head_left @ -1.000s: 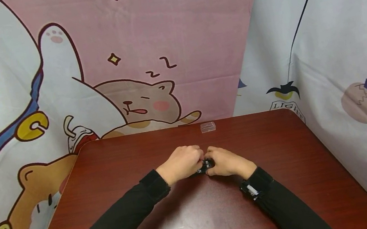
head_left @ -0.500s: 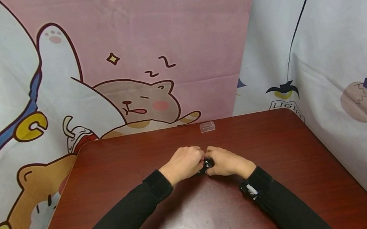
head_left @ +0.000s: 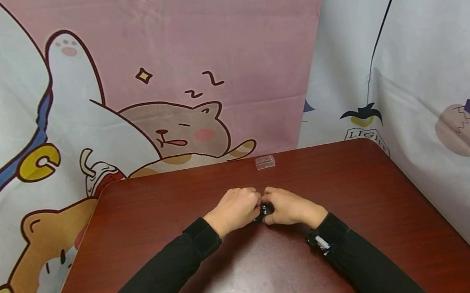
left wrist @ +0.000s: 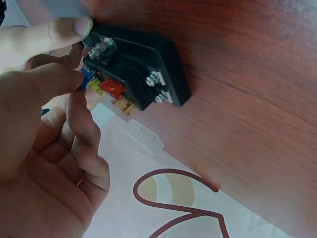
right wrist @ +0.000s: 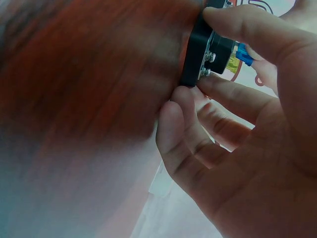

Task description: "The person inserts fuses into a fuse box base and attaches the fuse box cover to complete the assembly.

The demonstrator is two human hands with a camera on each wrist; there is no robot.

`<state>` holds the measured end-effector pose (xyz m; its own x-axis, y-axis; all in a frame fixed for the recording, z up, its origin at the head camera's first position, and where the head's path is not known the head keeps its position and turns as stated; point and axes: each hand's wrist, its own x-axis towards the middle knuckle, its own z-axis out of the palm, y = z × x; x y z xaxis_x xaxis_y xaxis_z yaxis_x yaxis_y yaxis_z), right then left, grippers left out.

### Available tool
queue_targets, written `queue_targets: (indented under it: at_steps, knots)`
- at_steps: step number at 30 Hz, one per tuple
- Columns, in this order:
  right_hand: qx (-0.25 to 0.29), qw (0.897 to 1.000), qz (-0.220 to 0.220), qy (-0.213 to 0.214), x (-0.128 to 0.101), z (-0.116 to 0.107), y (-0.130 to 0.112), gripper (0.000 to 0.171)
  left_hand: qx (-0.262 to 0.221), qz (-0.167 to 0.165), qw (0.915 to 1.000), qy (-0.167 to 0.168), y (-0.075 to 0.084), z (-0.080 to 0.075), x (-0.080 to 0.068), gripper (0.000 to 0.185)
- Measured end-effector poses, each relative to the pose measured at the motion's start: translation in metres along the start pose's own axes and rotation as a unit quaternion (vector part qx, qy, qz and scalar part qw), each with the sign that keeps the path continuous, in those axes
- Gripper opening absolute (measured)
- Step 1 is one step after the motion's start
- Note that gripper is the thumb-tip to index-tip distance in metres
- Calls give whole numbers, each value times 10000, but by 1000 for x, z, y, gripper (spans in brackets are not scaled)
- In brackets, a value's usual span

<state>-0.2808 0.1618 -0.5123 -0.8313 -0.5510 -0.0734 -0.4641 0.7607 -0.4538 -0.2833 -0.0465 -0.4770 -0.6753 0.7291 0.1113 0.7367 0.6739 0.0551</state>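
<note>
A black fuse block (left wrist: 166,67) with metal terminal studs sits close over the table, between both hands. In its row are a blue blade fuse (left wrist: 85,78), a yellow fuse (left wrist: 94,87), a red fuse (left wrist: 112,88) and a tan fuse (left wrist: 123,105). My left hand (head_left: 235,210) pinches the blue fuse between thumb and forefinger at the end of the row. From the other side, my right hand (head_left: 288,205) grips the block by its end, thumb on one edge and fingers on the opposite one. In the head view the hands mostly hide the block.
A small clear plastic box (head_left: 265,162) lies at the far edge of the reddish-brown table (head_left: 169,196). Behind the table hangs a cartoon-print cloth (head_left: 250,63), with another stretch of it along the right side.
My left hand has shifted slightly to the right over the block. The right hand keeps its grip, nearly still.
</note>
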Motion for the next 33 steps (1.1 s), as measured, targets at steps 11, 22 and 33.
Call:
queue_targets:
  at_steps: [11,22,33]
  knots:
    - [16,10000,-12,1,-1,-1,-1,40,8,79,9999,90,0,1,0,18]
    - [59,10000,17,-20,-1,3,0,38,-98,32,9999,-19,0,4,-4,22]
    - [-60,10000,18,20,0,1,-1,41,-26,32,10000,-14,-1,4,-3,21]
